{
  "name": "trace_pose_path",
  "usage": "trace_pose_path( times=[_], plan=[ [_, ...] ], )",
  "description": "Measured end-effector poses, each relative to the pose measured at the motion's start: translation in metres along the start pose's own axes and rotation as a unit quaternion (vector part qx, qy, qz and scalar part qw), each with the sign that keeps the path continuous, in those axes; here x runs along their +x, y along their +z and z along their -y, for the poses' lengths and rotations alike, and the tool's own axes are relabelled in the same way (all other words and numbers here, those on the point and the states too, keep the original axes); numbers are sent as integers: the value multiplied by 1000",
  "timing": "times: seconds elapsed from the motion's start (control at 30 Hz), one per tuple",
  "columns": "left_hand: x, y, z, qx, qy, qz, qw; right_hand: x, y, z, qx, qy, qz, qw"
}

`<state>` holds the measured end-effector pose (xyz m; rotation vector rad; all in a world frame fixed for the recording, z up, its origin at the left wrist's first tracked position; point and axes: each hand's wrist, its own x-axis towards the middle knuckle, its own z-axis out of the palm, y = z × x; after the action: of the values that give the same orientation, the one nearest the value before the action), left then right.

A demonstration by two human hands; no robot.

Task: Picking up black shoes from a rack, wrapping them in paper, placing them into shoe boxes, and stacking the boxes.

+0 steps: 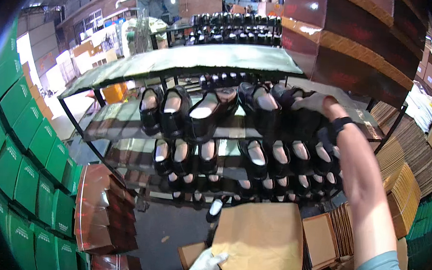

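My left hand (204, 266), in a white knit glove, grips the lower left edge of a large brown paper sheet (263, 237), thumb on top. My right hand (312, 102), in a greyish glove with a black band at the wrist, reaches to the right part of the rack's upper shoe shelf. It lies over a black shoe (307, 123), blurred, so its fingers do not show clearly. Left of it on that shelf stand several black shoes with pale insoles, among them a shoe (202, 114) and another shoe (264, 104).
Lower tiers of the metal rack (109, 123) hold more black shoes (253, 159). Dark boxes (355, 39) are stacked at its top right. Green boxes (20, 167) line the left, beside brown-red boxes (104, 210). Cardboard stacks (401, 195) stand on the right.
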<state>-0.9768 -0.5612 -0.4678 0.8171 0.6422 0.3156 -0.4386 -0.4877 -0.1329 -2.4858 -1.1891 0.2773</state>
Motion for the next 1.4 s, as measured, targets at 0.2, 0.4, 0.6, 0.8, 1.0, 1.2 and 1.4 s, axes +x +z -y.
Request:
trace_pose_path(
  times=[0.2, 0.4, 0.6, 0.8, 1.0, 1.2, 1.4],
  plan=[
    [1, -6, -44, 118, 75, -116, 983, -140, 6, -60, 252, 59, 33, 965],
    [3, 27, -55, 90, 109, -91, 986, -359, 92, -96, 201, 133, 34, 970],
    [-1, 144, 25, 231, -64, 196, 951, -420, 123, -109, 168, -19, -28, 985],
    [-7, 197, 112, 538, 45, 218, 813, -341, 64, -66, -168, -359, 10, 918],
    [1, 213, 38, 452, 455, 165, 749, -292, 186, -79, 11, -504, 25, 863],
    [126, 182, 25, 684, 326, 153, 634, -316, 371, -327, 93, 168, -317, 929],
    [107, 203, 21, 685, 313, 138, 644, -460, 505, -485, -36, 287, -72, 955]
  ],
)
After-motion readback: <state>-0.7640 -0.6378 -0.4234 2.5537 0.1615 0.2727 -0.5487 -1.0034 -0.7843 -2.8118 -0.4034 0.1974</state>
